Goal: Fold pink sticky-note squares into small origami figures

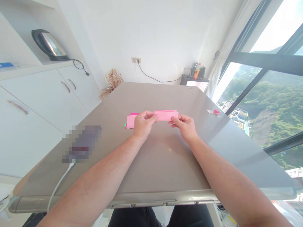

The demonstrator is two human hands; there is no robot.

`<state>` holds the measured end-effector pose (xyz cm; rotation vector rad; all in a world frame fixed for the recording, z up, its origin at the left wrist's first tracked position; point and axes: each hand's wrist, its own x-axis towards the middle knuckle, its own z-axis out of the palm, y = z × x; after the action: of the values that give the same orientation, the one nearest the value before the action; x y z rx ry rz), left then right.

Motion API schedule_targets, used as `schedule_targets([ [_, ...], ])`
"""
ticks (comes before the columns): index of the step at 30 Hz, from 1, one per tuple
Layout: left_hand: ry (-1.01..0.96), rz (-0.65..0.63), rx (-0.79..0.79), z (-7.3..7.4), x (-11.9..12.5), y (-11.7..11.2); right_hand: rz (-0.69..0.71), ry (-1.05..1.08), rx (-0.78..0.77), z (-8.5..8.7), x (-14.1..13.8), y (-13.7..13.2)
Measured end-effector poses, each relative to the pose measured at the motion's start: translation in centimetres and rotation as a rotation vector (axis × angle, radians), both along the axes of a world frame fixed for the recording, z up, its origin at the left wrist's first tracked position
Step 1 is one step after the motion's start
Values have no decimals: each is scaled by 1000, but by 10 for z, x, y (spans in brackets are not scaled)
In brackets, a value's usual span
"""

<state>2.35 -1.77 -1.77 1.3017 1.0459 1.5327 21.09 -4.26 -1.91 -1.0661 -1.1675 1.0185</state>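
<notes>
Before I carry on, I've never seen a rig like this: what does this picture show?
No machine here: these are a person's bare left hand and right hand. The one picture comes from a camera worn on the head, looking forward and down. Both hands pinch pink paper, one at each end, over the grey table. Partly behind the left hand lie coloured papers; further left, a pixelated object with a white cable; on the right, a small pink item.
</notes>
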Motion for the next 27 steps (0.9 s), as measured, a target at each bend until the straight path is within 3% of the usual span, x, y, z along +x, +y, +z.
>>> schedule_targets([
  [9,79,43,19,3,0,-6,-46,47,-6,11,-4,-6],
  [27,8,43,-7,-1,1,-2,-46,20,38,-1,0,0],
])
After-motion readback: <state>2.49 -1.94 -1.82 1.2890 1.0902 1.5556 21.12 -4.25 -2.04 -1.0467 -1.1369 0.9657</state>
